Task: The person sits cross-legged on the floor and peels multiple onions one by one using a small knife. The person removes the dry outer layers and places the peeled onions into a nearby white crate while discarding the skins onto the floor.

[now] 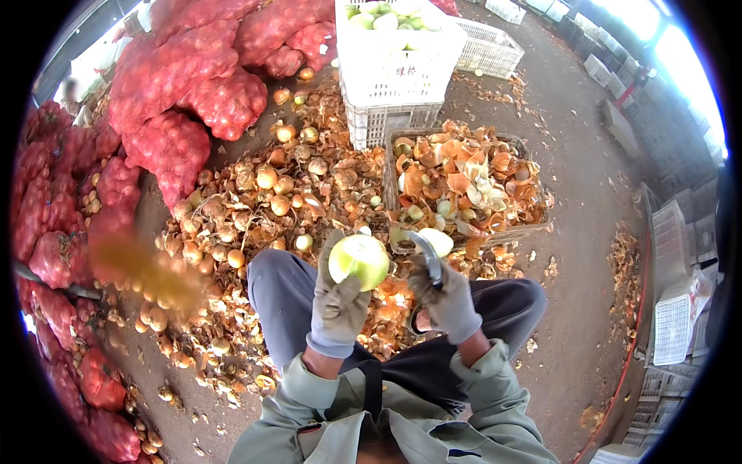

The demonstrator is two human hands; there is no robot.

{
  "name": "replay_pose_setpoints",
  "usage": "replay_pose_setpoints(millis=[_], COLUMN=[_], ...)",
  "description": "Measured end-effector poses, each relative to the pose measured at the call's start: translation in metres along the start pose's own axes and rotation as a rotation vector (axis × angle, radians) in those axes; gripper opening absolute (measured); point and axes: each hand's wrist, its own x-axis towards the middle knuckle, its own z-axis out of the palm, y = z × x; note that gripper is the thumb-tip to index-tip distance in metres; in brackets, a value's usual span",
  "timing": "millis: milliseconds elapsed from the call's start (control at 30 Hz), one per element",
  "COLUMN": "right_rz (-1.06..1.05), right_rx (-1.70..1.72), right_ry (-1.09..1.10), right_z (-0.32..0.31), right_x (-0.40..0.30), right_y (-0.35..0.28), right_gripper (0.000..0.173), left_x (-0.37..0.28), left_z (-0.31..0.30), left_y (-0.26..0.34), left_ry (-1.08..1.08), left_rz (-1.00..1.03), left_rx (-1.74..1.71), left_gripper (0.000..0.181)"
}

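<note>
My left hand [342,307], in a grey work glove, grips a peeled pale-green onion [359,262] above my lap. The gloved right hand [443,301] is closed around a knife with a curved blade [428,255], its tip pointing up and to the left. Blade and onion are apart. Just behind the blade shows a whitish peeled onion [437,242], at the near edge of a crate [516,234] heaped with onion skins [464,180]. Whether that onion rests on the crate cannot be told.
Unpeeled onions [266,178] and loose skins cover the floor at front and left. Red mesh sacks of onions [174,75] are piled at the left. Stacked white crates [397,75] hold peeled onions [382,20] on top. More crates [675,325] line the right side.
</note>
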Motion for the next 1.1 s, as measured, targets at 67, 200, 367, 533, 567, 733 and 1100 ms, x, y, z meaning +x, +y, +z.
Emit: replay_pose_setpoints(millis=[67, 200, 367, 533, 567, 733, 1100], right_rz=[0.064, 0.211, 0.193, -0.197, -0.411, -0.471, -0.56], right_rx=[0.09, 0.413, 0.218, -0.223, -0.435, -0.792, -0.952], right_ry=[-0.073, -0.014, -0.112, 0.02, 0.094, -0.025, 0.075], right_z=[0.018, 0.02, 0.003, -0.008, -0.01, -0.002, 0.009], right_x=[-0.002, 0.003, 0.011, 0.021, 0.023, -0.002, -0.013], right_y=[-0.035, -0.042, -0.058, -0.048, -0.046, -0.066, -0.054], right_gripper=[0.039, 0.047, 0.046, 0.04, 0.041, 0.034, 0.034], left_x=[-0.001, -0.006, 0.0, 0.008, 0.008, 0.012, 0.008], left_z=[0.012, 0.021, 0.012, 0.006, 0.008, 0.006, 0.005], left_y=[-0.008, -0.013, 0.002, 0.002, 0.001, 0.002, -0.006], left_ry=[-0.03, -0.096, -0.018, -0.001, 0.039, 0.083, 0.113], left_rz=[0.01, 0.009, -0.264, -0.345, -0.32, -0.267, -0.236], left_rx=[0.095, 0.27, 0.184, 0.001, 0.006, -0.133, -0.121], left_gripper=[0.081, 0.073, 0.056, 0.053, 0.055, 0.042, 0.05])
